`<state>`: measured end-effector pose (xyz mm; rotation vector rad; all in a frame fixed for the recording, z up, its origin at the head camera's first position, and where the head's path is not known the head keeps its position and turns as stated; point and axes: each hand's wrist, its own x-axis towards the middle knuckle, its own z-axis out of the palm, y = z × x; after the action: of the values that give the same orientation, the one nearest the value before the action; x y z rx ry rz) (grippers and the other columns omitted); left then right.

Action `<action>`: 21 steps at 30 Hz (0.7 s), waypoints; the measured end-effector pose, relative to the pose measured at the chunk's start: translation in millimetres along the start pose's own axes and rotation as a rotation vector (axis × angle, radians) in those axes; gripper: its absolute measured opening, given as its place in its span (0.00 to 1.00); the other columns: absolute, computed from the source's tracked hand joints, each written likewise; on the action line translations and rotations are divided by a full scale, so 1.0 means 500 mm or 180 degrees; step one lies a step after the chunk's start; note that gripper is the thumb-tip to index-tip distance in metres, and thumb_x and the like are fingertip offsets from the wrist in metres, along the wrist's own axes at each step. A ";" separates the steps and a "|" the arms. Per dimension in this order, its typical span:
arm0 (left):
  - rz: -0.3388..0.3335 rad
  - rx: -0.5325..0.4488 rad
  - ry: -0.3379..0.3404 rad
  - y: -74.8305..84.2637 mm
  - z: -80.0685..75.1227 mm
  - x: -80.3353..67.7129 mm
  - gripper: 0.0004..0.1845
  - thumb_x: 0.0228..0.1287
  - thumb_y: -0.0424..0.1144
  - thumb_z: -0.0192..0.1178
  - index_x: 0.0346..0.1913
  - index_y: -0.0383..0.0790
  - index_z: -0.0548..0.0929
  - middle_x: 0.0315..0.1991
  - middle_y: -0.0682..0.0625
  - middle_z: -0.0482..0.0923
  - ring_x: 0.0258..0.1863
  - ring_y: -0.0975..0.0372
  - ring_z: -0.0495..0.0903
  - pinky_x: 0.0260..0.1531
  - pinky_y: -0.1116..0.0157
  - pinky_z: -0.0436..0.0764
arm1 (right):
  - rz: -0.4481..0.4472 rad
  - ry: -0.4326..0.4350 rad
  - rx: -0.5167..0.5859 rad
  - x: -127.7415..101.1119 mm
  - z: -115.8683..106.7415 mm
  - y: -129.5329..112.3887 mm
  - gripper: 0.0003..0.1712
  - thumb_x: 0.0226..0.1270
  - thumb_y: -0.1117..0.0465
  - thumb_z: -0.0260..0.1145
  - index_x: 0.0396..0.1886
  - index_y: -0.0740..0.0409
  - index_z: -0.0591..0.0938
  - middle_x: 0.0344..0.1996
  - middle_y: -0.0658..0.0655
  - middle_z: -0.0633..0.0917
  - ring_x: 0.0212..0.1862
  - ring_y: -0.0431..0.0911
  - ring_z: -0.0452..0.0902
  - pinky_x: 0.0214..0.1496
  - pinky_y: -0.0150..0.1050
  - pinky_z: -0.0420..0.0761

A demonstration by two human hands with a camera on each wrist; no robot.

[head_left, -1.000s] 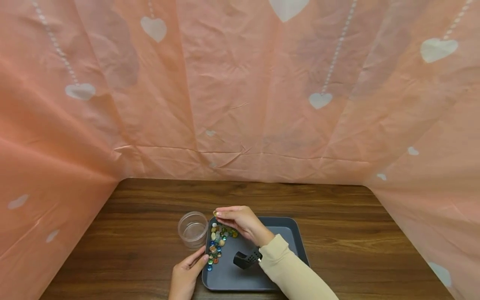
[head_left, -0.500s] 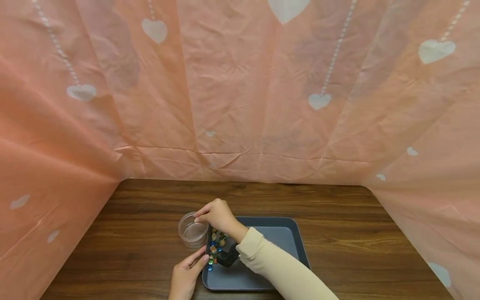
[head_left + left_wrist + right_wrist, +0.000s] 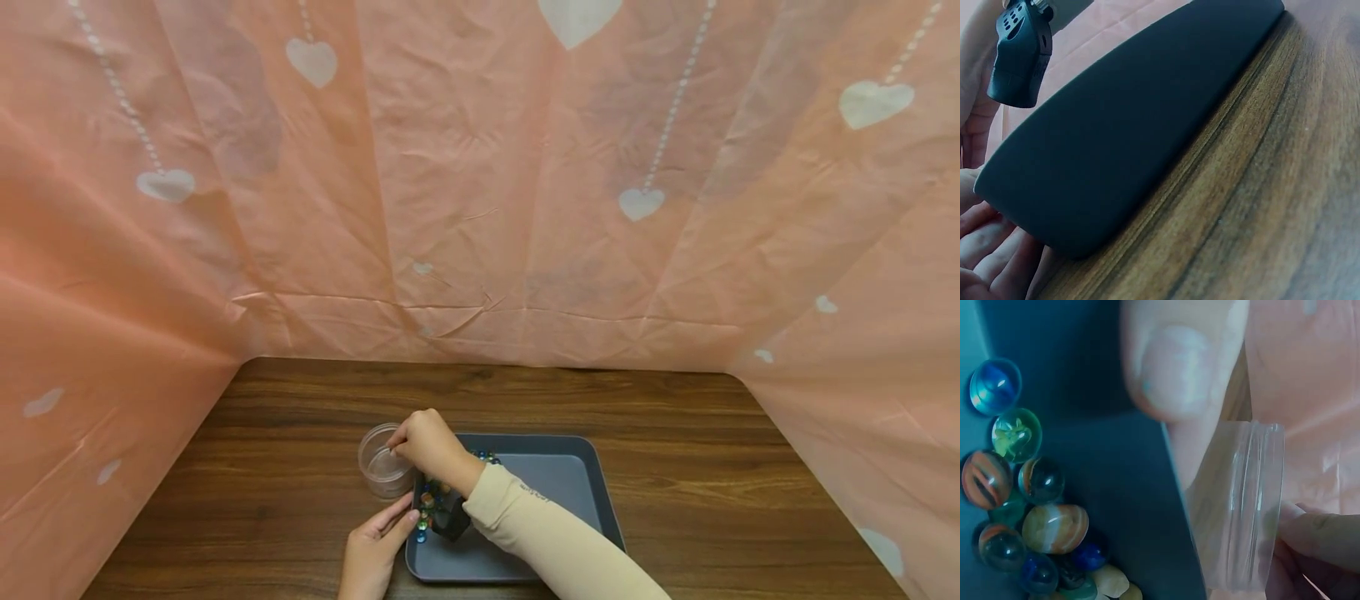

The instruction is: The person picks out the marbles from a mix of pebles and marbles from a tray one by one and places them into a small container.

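Fingers of the right hand (image 3: 429, 443) bend at the jar's (image 3: 387, 482) mouth; I can't tell what they hold. The left hand (image 3: 371, 548) pinches the tray (image 3: 543, 483) of marbles (image 3: 1055, 529). Probably dropping 1 in; next, fetch another.

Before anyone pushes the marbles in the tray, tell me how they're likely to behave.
The marbles will probably roll at a light push, being rounded. Their glossy, glass-like surface suggests they may be hard and slippery to pinch. The tray has raised sides, so they likely won't roll out.
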<state>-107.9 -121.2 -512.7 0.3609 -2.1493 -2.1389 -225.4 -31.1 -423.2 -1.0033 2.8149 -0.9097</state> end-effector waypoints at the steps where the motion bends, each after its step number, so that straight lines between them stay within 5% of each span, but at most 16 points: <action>1: 0.0002 0.0003 0.0003 0.000 0.000 0.000 0.21 0.67 0.36 0.65 0.58 0.26 0.80 0.58 0.35 0.80 0.44 0.80 0.80 0.45 0.81 0.78 | -0.0018 -0.0013 -0.0035 0.000 0.001 -0.001 0.04 0.61 0.68 0.71 0.31 0.60 0.92 0.31 0.52 0.92 0.37 0.41 0.87 0.33 0.20 0.78; 14: 0.0060 -0.0063 -0.0004 -0.004 -0.001 0.002 0.21 0.67 0.36 0.65 0.58 0.25 0.80 0.58 0.34 0.79 0.45 0.80 0.80 0.44 0.80 0.78 | -0.0198 -0.0001 -0.0365 0.005 0.009 -0.004 0.05 0.61 0.68 0.71 0.32 0.57 0.92 0.31 0.50 0.92 0.37 0.39 0.87 0.37 0.21 0.80; 21: 0.0040 0.0050 0.0004 -0.003 -0.003 0.003 0.21 0.67 0.38 0.65 0.58 0.27 0.80 0.59 0.36 0.80 0.45 0.81 0.79 0.45 0.81 0.77 | -0.0056 0.0142 0.0090 -0.002 -0.003 0.004 0.04 0.61 0.68 0.72 0.34 0.59 0.92 0.33 0.54 0.92 0.36 0.40 0.87 0.32 0.20 0.78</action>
<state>-109.0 -123.1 -514.4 0.3490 -2.1631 -2.1160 -226.0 -28.5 -423.0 -1.0188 2.8252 -0.9831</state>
